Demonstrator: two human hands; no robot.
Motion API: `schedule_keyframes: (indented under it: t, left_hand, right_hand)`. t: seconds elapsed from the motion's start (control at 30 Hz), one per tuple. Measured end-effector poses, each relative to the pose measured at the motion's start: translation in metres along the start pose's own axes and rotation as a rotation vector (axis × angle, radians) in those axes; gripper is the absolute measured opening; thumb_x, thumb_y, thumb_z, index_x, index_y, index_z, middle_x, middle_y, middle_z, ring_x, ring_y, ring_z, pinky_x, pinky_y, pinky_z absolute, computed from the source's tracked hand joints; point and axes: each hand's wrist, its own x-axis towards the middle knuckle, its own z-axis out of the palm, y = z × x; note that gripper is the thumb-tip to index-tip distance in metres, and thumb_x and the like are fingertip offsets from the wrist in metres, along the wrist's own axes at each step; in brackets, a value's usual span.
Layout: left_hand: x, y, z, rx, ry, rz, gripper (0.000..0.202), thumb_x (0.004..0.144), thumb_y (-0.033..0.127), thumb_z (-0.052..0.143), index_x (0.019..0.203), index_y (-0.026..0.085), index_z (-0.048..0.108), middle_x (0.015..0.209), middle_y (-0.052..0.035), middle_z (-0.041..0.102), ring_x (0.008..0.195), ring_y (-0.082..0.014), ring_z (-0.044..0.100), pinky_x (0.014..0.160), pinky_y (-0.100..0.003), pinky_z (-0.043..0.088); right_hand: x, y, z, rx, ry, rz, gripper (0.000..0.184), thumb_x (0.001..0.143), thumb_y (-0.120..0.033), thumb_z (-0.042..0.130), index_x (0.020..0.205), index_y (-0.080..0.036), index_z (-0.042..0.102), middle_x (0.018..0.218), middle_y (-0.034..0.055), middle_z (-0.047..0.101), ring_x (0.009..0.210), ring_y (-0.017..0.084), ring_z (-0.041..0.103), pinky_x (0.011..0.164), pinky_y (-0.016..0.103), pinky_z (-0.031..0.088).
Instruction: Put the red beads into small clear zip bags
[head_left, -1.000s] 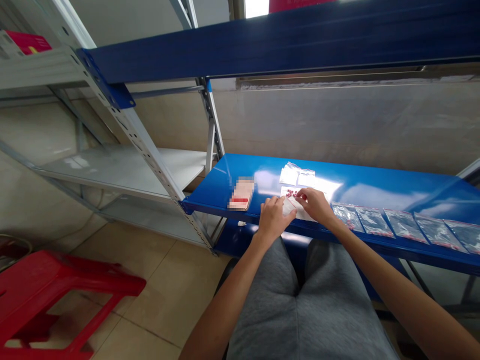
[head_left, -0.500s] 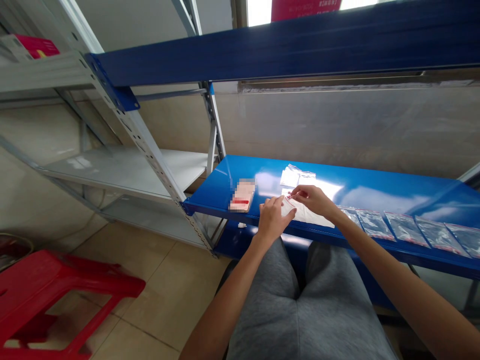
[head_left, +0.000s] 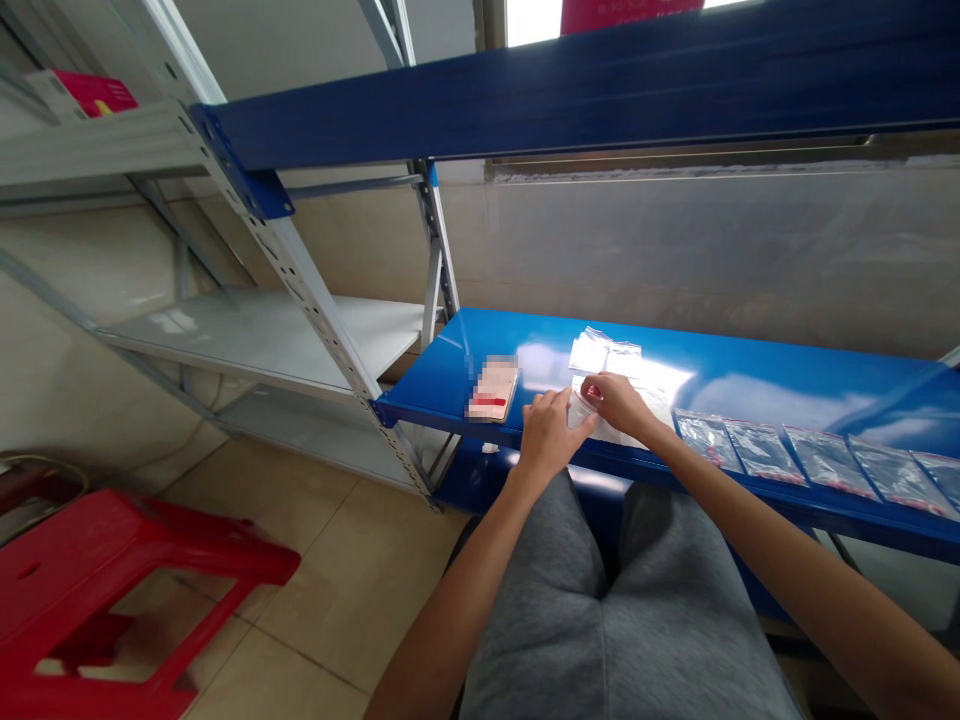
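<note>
"What's around you in the head view?"

"You sit at a glossy blue steel shelf [head_left: 757, 385], a tile floor [head_left: 352, 570] below and a red plastic stool [head_left: 112, 570] off to your left."

"And your grip?"

"Your left hand [head_left: 551, 440] and right hand [head_left: 619, 405] close together on a small clear plastic bag [head_left: 579, 412], just above a white sheet [head_left: 626, 425]."

"Nearby?"

"Crinkly clear bags [head_left: 829, 462] lie in a row to your right; a blurred card [head_left: 493, 390] lies to your left."

This looks like a storeroom or small packing room: bolted metal racking [head_left: 300, 262] with blue steel shelves [head_left: 487, 335], a tiled floor [head_left: 352, 580], a red plastic stool [head_left: 45, 560], and small plastic bags [head_left: 829, 462] in a row (bare concrete wall [head_left: 675, 260] behind).
</note>
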Motion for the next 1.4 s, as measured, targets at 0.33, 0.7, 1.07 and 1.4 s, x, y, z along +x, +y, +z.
schedule_keyframes:
  t: [0.33,0.7,1.07,1.4]
  left_hand:
    - [0.003,-0.007,-0.001,-0.108,-0.026,0.002,0.038,0.091,0.047,0.067,0.117,0.019,0.066,0.100,-0.0064,0.070,0.099,-0.0257,0.063,0.085,-0.038,0.048]
    - [0.005,-0.007,-0.001,-0.198,-0.001,-0.005,0.037,0.091,0.043,0.069,0.119,0.019,0.066,0.100,-0.0053,0.070,0.100,-0.0241,0.063,0.088,-0.037,0.050]
    - [0.003,-0.004,-0.002,-0.132,-0.019,-0.001,0.025,0.090,0.041,0.069,0.104,0.020,0.067,0.096,-0.0043,0.069,0.095,-0.0232,0.062,0.085,-0.036,0.048]
    - [0.004,-0.005,-0.002,-0.128,-0.002,-0.012,0.032,0.090,0.041,0.069,0.113,0.018,0.067,0.099,-0.0057,0.070,0.098,-0.0245,0.063,0.086,-0.038,0.048]
  right_hand:
    - [-0.010,-0.013,-0.039,0.423,0.026,-0.014,0.025,0.090,-0.034,0.058,0.088,-0.016,0.076,0.076,0.0058,0.071,0.068,0.017,0.057,0.063,0.028,0.040]
    - [-0.007,-0.005,-0.044,0.334,0.032,-0.021,0.019,0.089,-0.027,0.061,0.091,-0.017,0.077,0.083,0.0073,0.075,0.071,0.018,0.062,0.066,0.028,0.042]
    - [0.003,-0.005,-0.005,-0.053,0.019,0.033,0.021,0.094,-0.019,0.056,0.100,-0.015,0.075,0.100,0.0134,0.069,0.082,0.020,0.062,0.067,0.028,0.038]
    - [0.006,-0.007,-0.009,0.001,0.061,0.009,0.022,0.090,-0.012,0.052,0.091,-0.013,0.074,0.091,0.0123,0.069,0.077,0.019,0.059,0.068,0.028,0.038]
